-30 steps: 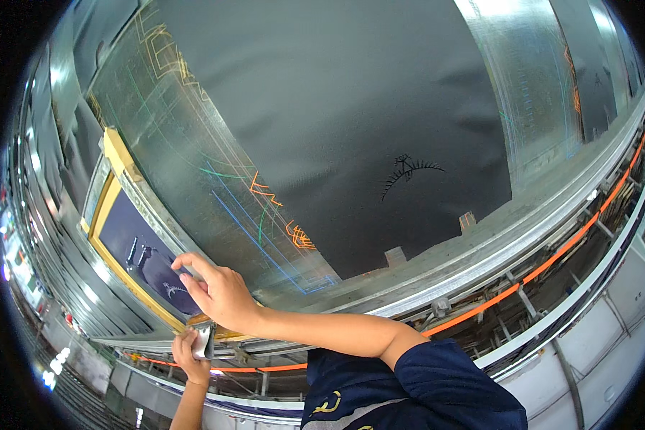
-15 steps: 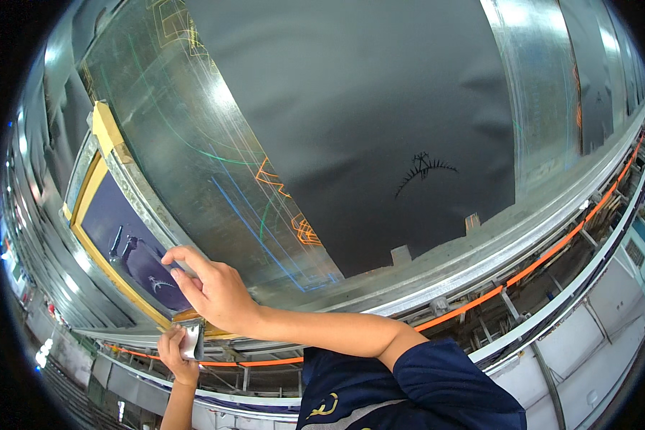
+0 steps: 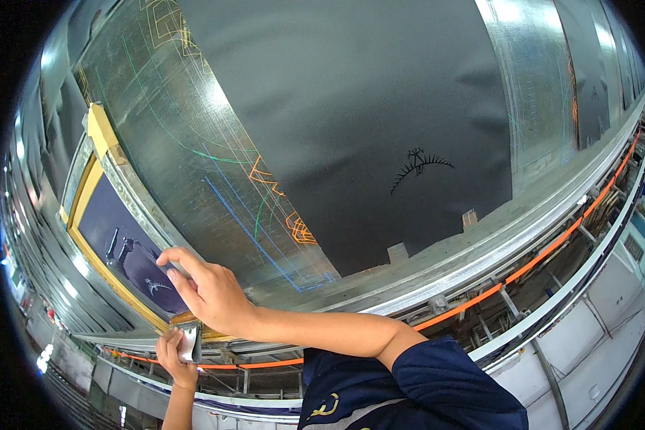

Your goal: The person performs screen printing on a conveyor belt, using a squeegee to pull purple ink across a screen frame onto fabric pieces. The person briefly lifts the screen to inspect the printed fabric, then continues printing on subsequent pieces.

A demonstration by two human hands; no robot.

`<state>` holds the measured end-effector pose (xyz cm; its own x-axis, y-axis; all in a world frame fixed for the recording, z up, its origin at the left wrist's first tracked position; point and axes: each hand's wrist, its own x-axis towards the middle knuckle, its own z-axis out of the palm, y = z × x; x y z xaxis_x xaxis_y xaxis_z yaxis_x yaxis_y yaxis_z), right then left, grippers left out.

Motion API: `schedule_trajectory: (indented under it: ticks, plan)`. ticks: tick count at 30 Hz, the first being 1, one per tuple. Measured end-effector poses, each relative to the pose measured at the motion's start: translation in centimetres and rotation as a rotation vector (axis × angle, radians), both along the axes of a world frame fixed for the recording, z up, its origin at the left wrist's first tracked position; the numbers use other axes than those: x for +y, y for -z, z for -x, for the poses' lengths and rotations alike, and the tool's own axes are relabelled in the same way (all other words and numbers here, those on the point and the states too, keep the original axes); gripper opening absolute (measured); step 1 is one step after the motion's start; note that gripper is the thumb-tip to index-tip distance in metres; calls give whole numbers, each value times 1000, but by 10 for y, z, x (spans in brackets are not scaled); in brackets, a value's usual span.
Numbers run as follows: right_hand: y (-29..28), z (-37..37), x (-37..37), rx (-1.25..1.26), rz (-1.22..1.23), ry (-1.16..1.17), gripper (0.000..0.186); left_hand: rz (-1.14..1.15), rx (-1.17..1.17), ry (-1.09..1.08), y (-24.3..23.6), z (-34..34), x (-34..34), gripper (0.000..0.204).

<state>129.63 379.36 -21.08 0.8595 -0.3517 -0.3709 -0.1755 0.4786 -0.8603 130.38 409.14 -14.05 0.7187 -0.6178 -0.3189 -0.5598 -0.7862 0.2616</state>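
Note:
A yellow-framed printing screen (image 3: 86, 188) with dark mesh and small white motifs lies at the left of a long table. My right hand (image 3: 209, 295) reaches across from the lower right, its fingers curled over the screen's near right frame edge. Below it, my left hand (image 3: 173, 356) comes up from the bottom edge and grips a small shiny metal piece (image 3: 190, 342) at the table's front rail. A dark blue sleeve covers my right upper arm.
A wide black cloth (image 3: 351, 122) with a small dark printed motif (image 3: 419, 166) lies on the glossy table surface (image 3: 186, 136), which bears coloured guide lines. An orange rail (image 3: 552, 240) and metal framework run along the table's front. More table stretches to the right.
The view has shifted, so screen and hands sit a little lower. My right hand has slid slightly along the frame edge. My left hand keeps hold of the metal piece.

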Motion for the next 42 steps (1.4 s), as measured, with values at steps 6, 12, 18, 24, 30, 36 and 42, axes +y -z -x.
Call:
schedule_trajectory:
  ticks: [6, 12, 18, 24, 30, 36, 42]
  plan:
    - [-3, -1, 0, 23, 42, 28, 21, 10, -15, 7, 1, 0, 3, 33]
    - [-9, -1, -8, 55, 137, 4, 18, -6, -83, 13, 0, 6, 9, 37]
    - [-11, -5, -5, 36, 276, 54, 16, 9, -199, 25, 3, 23, 8, 43]
    - [-11, -4, -2, 191, 352, -63, 20, 264, -197, -254, -11, 35, -2, 38]
    - [-18, -3, -3, 156, 482, -69, 20, 202, -224, -701, -14, 21, 21, 19]
    - [-19, -7, -9, 197, 553, -139, 20, 165, -297, -927, 2, -5, 47, 23]
    - [-19, -13, 12, 310, 596, -6, 21, 92, -272, -946, 17, -28, 43, 29]
